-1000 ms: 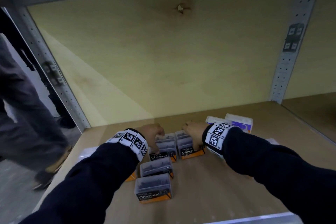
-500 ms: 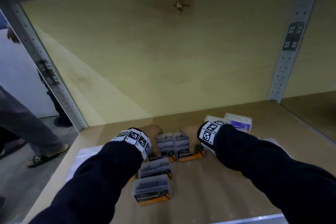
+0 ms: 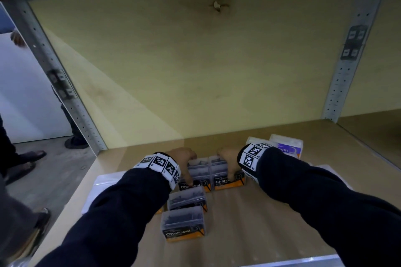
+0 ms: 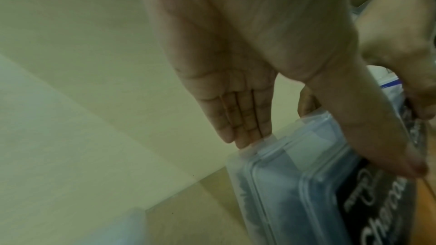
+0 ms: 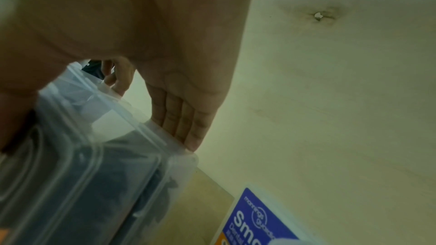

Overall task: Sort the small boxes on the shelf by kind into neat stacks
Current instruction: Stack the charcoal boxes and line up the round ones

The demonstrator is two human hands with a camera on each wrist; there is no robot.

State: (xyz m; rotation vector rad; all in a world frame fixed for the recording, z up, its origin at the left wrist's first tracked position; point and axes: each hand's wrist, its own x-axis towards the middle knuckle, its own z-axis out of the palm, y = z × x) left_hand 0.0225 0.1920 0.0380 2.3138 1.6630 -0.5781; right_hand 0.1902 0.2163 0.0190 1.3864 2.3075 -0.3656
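Two piles of clear Charcoal boxes with orange-black labels stand side by side mid-shelf. My left hand grips the left pile, fingers behind its far edge, thumb on the front label. My right hand grips the right pile the same way. The left wrist view shows the fingertips on the box's back rim. In the right wrist view, straight fingers sit behind a clear box. Two single Charcoal boxes lie nearer me.
Purple-labelled boxes sit behind my right wrist, and one shows in the right wrist view. Flat white packets lie at the shelf's left. The plywood back wall stands close behind. Someone's feet are on the floor, left.
Both hands have closed in over the two piles, with the thumbs now down on the front labels. The person at the left has walked further away.
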